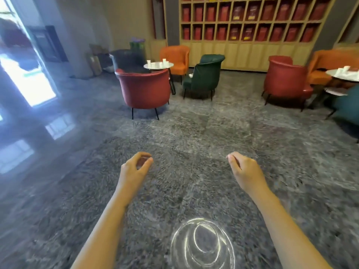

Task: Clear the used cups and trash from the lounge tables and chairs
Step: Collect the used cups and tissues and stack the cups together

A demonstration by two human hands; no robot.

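A ring of reflected light (202, 243) lies on the grey floor nearest the camera, between two bare forearms. The left hand (136, 166) and right hand (242, 169) hover with fingers loosely curled and hold nothing. White cups (149, 63) stand on a round bench (157, 66) at 12 o'clock, well apart, beyond a red chair (143, 88). The left hand looks nearer. More cups (346, 68) sit on a second bench (342, 77) at 2 o'clock.

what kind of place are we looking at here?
Probably a lounge or lobby seating area: upholstered armchairs are grouped round a small round table carrying white cups, and cubby shelves holding red packages fill the back wall.
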